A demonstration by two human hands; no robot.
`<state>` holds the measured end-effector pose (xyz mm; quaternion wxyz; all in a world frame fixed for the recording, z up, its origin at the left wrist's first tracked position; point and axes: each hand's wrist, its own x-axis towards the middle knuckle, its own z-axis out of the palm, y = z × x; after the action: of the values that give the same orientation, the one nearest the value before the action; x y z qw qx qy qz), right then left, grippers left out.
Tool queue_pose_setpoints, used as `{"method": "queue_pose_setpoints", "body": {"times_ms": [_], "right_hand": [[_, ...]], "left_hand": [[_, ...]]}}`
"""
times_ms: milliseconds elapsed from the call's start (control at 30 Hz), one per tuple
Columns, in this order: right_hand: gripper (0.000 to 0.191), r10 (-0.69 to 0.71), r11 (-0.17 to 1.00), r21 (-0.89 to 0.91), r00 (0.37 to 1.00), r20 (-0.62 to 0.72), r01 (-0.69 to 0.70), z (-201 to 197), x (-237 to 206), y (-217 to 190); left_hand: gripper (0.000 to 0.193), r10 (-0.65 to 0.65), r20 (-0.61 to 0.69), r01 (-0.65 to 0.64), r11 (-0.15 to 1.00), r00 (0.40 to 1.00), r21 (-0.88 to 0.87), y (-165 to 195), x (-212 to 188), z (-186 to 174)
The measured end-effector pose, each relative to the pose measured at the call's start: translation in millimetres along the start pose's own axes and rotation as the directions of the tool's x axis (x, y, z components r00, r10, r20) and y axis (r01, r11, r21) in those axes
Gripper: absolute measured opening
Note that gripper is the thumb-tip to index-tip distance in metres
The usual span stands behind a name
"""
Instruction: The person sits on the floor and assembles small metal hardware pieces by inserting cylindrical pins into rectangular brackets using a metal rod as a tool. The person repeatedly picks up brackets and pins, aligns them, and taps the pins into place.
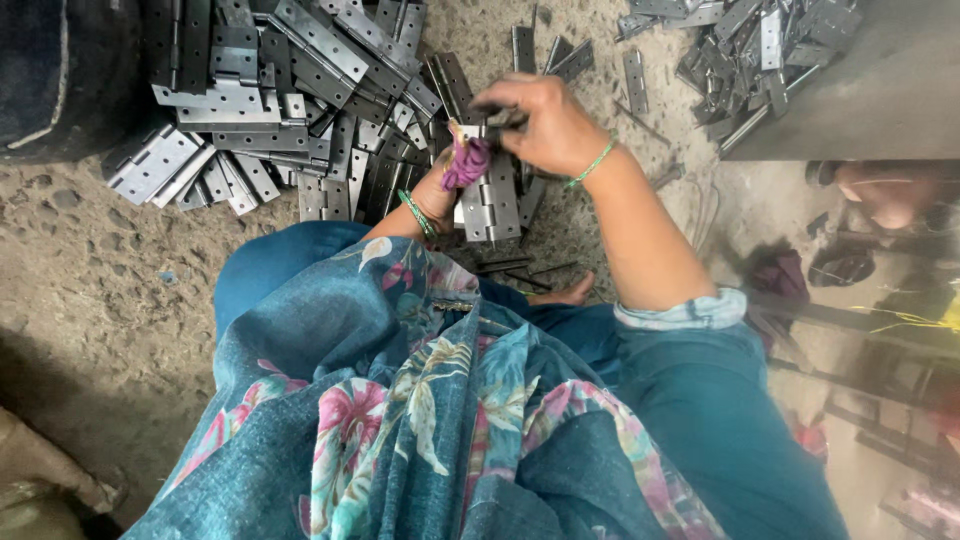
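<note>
- The metal hinge [490, 200] hangs open like a little book, long axis running roughly top to bottom of the view, barrel down the middle, top end tipped slightly away from the body. It's up off the ground, just above the knees, between both hands.
- Left hand [450, 180] is curled shut around the hinge from the left; a purple cloth [466, 163] is wrapped over its fingers, so the exact fingertip grip is hard to make out. Green bangle on that wrist.
- Right hand [540, 125] comes over the top, fingers bunched together and pinching at the upper end of the hinge. What exactly sits in the pinch I can't tell, too dark.
- Surface is a rough, gritty concrete floor [90, 260], dusty and pitted. The person is sitting low on it in a blue floral garment.
- A big hinge pile [290, 90] lies fanned out just beyond the hands, upper left. A smaller heap [750, 50] sits upper right against a grey slab.
- Loose pins [520, 270] lie on the floor right under the hinge.
- Open ground is mostly to the left; the right side is crowded with dark clutter.
</note>
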<state>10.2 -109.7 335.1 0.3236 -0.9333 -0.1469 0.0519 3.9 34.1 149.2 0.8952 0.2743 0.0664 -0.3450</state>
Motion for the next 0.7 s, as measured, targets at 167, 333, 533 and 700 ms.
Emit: {"method": "queue_pose_setpoints", "body": {"times_ms": [167, 333, 533, 700], "right_hand": [[0.017, 0.462, 0.788, 0.567, 0.839, -0.286, -0.241, -2, 11, 82], [0.019, 0.424, 0.853, -0.088, 0.781, -0.46, -0.515, 38, 12, 135], [0.027, 0.593, 0.653, -0.237, 0.68, -0.432, -0.719, 72, 25, 134], [0.016, 0.639, 0.564, -0.332, 0.654, -0.405, -0.757, 73, 39, 130]], "left_hand": [[0.05, 0.04, -0.07, -0.038, 0.999, 0.997, 0.029, 1, 4, -9], [0.053, 0.075, -0.159, -0.064, 0.995, 0.984, 0.071, 12, 9, -23], [0.047, 0.092, -0.227, -0.098, 0.995, 0.97, -0.013, 24, 4, -25], [0.036, 0.016, -0.232, -0.036, 0.996, 0.973, -0.082, 24, 3, -28]]}}
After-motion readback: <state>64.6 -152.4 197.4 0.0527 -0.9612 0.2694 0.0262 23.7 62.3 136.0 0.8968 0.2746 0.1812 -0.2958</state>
